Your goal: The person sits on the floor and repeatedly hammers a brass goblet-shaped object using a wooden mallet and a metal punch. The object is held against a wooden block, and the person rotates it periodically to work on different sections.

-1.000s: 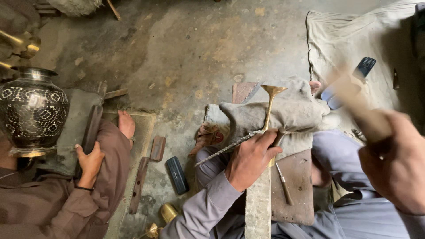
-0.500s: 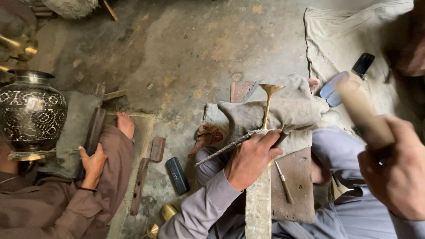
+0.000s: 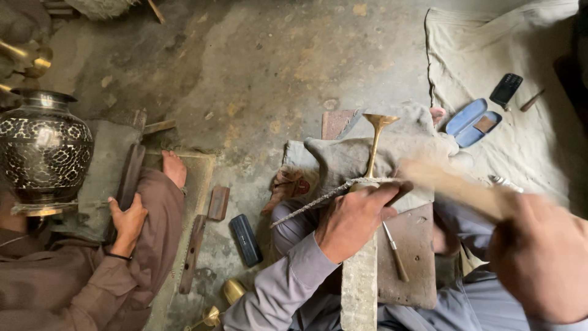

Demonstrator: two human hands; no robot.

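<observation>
A thin metal rod (image 3: 318, 200) is held closed in the left hand (image 3: 354, 222) against the brass stem (image 3: 375, 144) on the padded block (image 3: 392, 153). A wooden mallet handle (image 3: 456, 190), blurred, is gripped by the right hand (image 3: 542, 257). A striking step is judged; a well-aimed blow is needed.

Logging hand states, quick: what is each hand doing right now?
Left hand: closed on a thin metal rod, beside the brass stem.
Right hand: closed on a blurred wooden handle.
</observation>
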